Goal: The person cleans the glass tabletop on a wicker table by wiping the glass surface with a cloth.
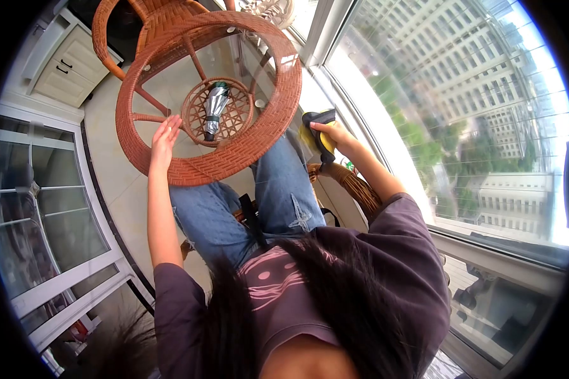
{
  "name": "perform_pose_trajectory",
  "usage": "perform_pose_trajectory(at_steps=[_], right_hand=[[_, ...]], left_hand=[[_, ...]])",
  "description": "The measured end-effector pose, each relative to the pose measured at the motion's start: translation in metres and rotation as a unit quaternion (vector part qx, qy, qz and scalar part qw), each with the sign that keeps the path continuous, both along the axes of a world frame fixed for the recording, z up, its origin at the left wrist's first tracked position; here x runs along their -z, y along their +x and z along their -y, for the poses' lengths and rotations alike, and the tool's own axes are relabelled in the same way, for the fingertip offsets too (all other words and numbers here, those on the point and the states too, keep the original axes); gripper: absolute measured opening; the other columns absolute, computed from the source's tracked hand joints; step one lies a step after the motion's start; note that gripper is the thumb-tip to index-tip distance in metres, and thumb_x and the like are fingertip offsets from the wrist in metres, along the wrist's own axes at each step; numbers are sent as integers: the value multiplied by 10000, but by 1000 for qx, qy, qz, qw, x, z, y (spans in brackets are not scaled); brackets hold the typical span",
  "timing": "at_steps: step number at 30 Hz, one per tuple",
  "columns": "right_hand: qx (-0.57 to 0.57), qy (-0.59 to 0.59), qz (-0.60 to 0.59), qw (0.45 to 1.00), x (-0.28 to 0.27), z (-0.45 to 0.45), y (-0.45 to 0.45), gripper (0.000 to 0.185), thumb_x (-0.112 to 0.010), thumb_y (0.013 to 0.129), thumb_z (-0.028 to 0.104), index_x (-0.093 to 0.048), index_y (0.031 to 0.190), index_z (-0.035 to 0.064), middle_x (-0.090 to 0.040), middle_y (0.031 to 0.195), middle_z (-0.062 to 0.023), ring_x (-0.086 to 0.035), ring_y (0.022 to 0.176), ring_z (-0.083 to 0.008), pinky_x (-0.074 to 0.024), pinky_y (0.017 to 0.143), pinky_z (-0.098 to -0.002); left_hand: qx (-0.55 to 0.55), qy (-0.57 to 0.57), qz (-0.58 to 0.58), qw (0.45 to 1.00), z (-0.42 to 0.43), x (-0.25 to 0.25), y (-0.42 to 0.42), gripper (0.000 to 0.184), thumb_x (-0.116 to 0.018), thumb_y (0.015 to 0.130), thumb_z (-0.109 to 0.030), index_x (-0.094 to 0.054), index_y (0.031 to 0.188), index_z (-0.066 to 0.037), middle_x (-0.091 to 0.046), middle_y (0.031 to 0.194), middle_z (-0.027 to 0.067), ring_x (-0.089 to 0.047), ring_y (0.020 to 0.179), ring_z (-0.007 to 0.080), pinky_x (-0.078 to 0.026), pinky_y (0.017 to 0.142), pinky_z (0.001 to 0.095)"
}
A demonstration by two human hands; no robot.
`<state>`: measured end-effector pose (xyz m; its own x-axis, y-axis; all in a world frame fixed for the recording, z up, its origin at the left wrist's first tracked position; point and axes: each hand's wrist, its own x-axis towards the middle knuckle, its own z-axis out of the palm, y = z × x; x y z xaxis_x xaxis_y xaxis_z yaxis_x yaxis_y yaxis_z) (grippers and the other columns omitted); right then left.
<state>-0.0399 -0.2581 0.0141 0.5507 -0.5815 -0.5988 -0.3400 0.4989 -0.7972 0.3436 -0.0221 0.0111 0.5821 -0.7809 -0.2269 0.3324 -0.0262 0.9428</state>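
Observation:
A round wicker table [272, 134] with a glass top stands before my knees. Over its left rim is my left hand [165, 139], fingers stretched out and holding nothing. On the right, beside the table and near the window, my right hand [337, 136] is closed on a black and yellow object [322, 136], which looks soft; its exact kind is unclear. Seen through the glass, a folded silver umbrella [216, 106] with a dark strap lies in a round wicker basket [249, 117] under the tabletop.
A wicker chair [164, 19] stands beyond the table. Tall windows [461, 114] and a sill run along the right. White cabinets [69, 68] are at the upper left, a glazed door [57, 208] at the left. Light shoes [275, 11] sit at the top.

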Motion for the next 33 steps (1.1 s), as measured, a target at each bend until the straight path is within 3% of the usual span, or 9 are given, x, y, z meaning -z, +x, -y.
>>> perform_pose_trajectory(at_steps=[2,4,7,11,13,17,24,29,33], right_hand=[[-12,-104,-71,992,3,2,7,486,-666,735,292,-508,1055,-38,-602,932,-129,-597,828,-241,-461,749,-314],[136,-396,-140,897,4,9,10,520,-584,782,330,-436,1129,-28,-572,975,-221,-565,903,-337,-430,786,-384],[178,-560,-183,788,9,36,11,447,-541,810,215,-423,1167,-26,-561,999,-219,-549,908,-363,-422,771,-413],[-48,-713,-147,684,-8,27,28,397,-563,759,105,-498,1150,79,-531,1135,-144,-442,1117,-322,-339,907,-435],[-130,-724,-154,659,-6,15,32,467,-599,709,90,-510,1158,183,-384,1320,-108,-331,1222,-343,-275,986,-434],[-280,-699,-114,648,-28,-12,22,533,-606,677,76,-489,1185,186,-353,1342,-98,-298,1242,-337,-255,1008,-435],[-578,-593,183,529,-45,-111,74,633,-602,606,80,-460,1211,195,-249,1403,-65,-228,1292,-282,-229,1037,-419],[-520,-649,243,500,-33,-136,164,622,-624,601,126,-451,1194,193,-285,1386,-28,-270,1268,-273,-249,1024,-418],[-348,-710,82,607,-35,-77,192,494,-589,693,157,-481,1174,184,-366,1328,-82,-317,1230,-304,-260,1003,-429]], left_hand=[[8,-7,6,1000,0,4,1,362,-338,898,-75,-357,1245,26,-437,1269,108,-408,1188,187,-312,973,297],[7,-5,3,1000,0,5,1,355,-343,896,-80,-371,1236,14,-457,1251,98,-421,1177,173,-305,969,288],[-2,7,2,1000,0,2,-2,349,-339,898,-85,-376,1232,10,-465,1244,93,-436,1162,169,-309,962,280],[-3,1,6,1000,0,-2,-4,347,-343,897,-86,-378,1228,12,-468,1241,91,-441,1156,167,-320,952,279],[4,-17,-6,1000,0,-1,-4,342,-344,897,-85,-383,1222,14,-471,1238,90,-444,1154,168,-323,950,278],[-6,-16,-12,1000,0,-2,-5,339,-341,897,-88,-389,1216,15,-473,1237,90,-448,1151,171,-322,954,281],[-7,-17,-10,1000,-1,-7,-6,329,-331,898,-84,-404,1207,3,-473,1235,95,-454,1147,177,-327,958,288],[-6,-19,-27,999,0,-1,-2,334,-327,901,-87,-406,1213,1,-486,1220,95,-461,1140,170,-334,954,286],[-12,-23,-33,999,1,-2,-3,335,-337,903,-95,-407,1213,11,-494,1211,101,-472,1128,174,-349,941,281]])
